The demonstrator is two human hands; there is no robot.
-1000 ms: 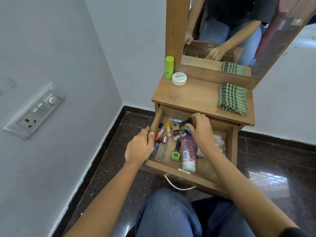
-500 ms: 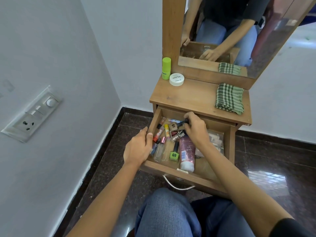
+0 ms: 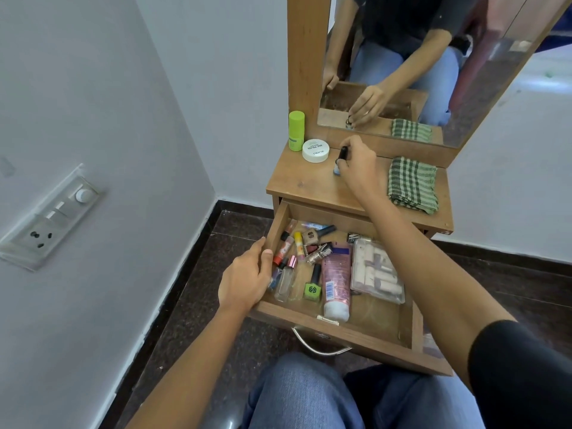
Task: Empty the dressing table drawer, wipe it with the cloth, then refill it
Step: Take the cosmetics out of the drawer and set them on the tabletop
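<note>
your right hand (image 3: 359,162) is up on the tabletop above the drawer (image 3: 340,332), fingertips pinching the black cap of a small nail polish bottle (image 3: 337,168). it's upright with its base at the wood (can't tell if it's fully set down). your left hand (image 3: 247,280) grips the drawer's left wall. the drawer is pulled out and holds plenty: a pink tube (image 3: 335,280) lies along its middle, a green polish bottle (image 3: 312,289) just left of that, a clear pouch (image 3: 376,270) on its right side. the folded green checked cloth (image 3: 413,184) lies above the drawer's right half. a white tub (image 3: 315,150) and a lime stick (image 3: 296,130) stand beyond its back left corner.
</note>
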